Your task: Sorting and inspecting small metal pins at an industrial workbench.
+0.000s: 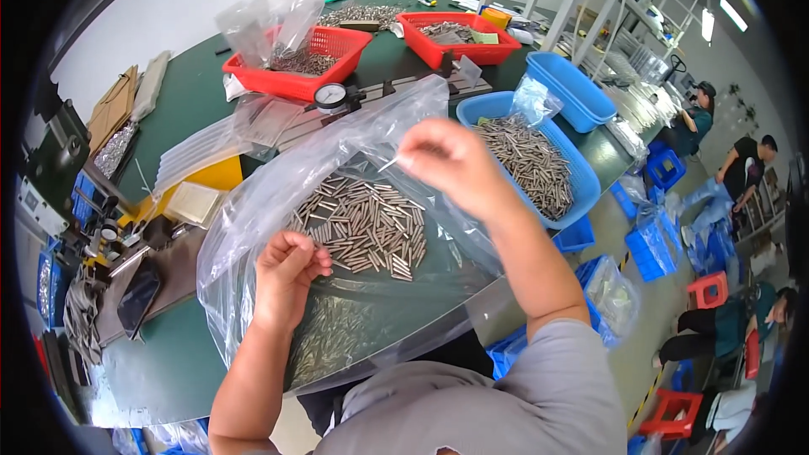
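Short metal pins point(375, 223) lie heaped on clear plastic sheeting point(232, 240) over a green surface point(168, 366). Of the hands, the right hand point(455, 164) pinches a slim pale piece point(388, 165) above the heap; the left hand point(285, 268), fingers curled, is at its near left edge, its hold unclear. A blue basket point(580, 170) of pins stands rightward, a red basket point(295, 87) behind. Beyond are a white wall point(194, 0) and, far right, people point(740, 313) near red stools point(671, 430).
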The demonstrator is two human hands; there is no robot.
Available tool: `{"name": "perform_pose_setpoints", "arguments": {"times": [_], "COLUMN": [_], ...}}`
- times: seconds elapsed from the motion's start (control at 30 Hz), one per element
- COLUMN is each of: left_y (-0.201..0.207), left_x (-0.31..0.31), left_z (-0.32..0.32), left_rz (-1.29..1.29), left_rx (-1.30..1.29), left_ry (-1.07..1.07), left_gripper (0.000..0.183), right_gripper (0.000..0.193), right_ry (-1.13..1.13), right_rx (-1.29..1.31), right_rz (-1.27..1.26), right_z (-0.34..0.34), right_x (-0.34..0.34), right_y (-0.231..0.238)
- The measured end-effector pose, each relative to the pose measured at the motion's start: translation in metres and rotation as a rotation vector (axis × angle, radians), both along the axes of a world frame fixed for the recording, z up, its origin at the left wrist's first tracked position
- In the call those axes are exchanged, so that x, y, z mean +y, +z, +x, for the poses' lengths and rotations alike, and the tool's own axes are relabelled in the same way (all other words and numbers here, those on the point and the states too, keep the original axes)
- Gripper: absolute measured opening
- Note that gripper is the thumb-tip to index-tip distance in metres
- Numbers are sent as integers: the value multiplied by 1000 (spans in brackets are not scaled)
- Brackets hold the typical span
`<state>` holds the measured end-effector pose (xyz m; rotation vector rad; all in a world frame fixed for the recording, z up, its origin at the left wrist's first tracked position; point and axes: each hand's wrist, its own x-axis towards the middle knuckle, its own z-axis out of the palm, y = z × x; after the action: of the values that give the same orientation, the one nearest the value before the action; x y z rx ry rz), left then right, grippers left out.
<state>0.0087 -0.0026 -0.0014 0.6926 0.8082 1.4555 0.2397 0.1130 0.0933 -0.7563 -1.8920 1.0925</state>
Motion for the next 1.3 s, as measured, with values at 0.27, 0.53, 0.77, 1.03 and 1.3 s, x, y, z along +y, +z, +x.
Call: {"name": "perform_pose_setpoints", "arguments": {"times": [0.27, 0.53, 0.77, 1.03, 1.3], "left_y": [2, -1, 1, -1, -2], "left_x": [2, 4, 9, 6, 7], "left_z": [1, -4, -10, -11, -15], "left_rz": [9, 1, -22, -40, -37], "left_rx": [43, 64, 44, 27, -23], "left_ry": [17, 63, 59, 107, 105], "left_gripper": [3, 4, 6, 6, 7], "right_gripper": [11, 17, 13, 15, 21], "right_ry": [-614, -632, -50, 401, 333], "right_rx": [-627, -530, -475, -637, -751], "right_rz": [267, 349, 344, 454, 661], "right_z": [121, 141, 31, -44, -84], "right_x": [70, 76, -10, -37, -34], "right_y": [13, -10, 6, -54, -72]}}
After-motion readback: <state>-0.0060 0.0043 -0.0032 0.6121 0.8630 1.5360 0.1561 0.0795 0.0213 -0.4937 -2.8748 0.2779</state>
